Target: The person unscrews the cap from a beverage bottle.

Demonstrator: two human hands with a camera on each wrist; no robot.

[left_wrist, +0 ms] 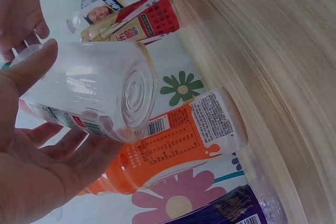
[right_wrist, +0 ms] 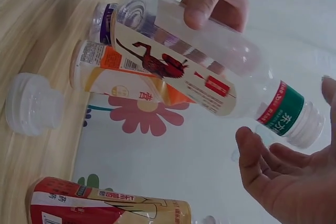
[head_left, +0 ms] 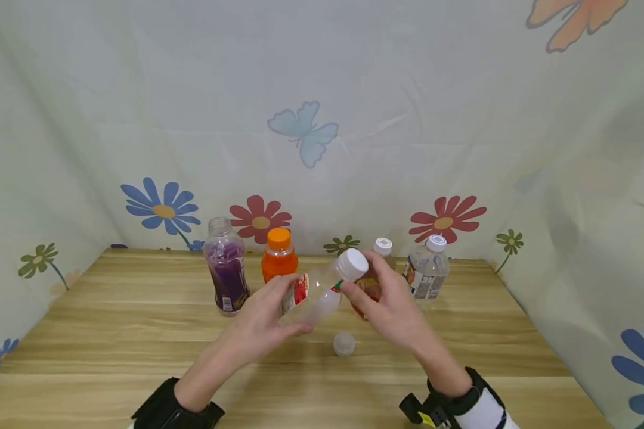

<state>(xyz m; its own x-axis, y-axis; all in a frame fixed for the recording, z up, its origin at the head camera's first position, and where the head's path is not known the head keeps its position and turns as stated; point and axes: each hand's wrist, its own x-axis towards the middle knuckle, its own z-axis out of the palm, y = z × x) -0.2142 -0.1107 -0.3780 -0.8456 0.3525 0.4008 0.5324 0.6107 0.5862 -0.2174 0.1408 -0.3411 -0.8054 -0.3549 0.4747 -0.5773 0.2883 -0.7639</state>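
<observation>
Head view: left hand (head_left: 263, 319) grips the clear bottle (head_left: 322, 298), tilted above the bench (head_left: 139, 339); purple bottle (head_left: 228, 274) and orange bottle (head_left: 279, 262) stand left of the clear bottle, small cap (head_left: 344, 344) on its near side. Left wrist: left hand curls round the clear bottle's body. Right wrist: right hand (right_wrist: 296, 177) part-open, nothing in grasp, just beside the clear bottle's neck.

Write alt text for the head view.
Person's left hand grips a tilted clear bottle with a white cap; right hand is at its capped end. On the wooden table, a small translucent cap-like piece lies nearer the viewer, and four more bottles stand beyond, before a flowered cloth.
</observation>
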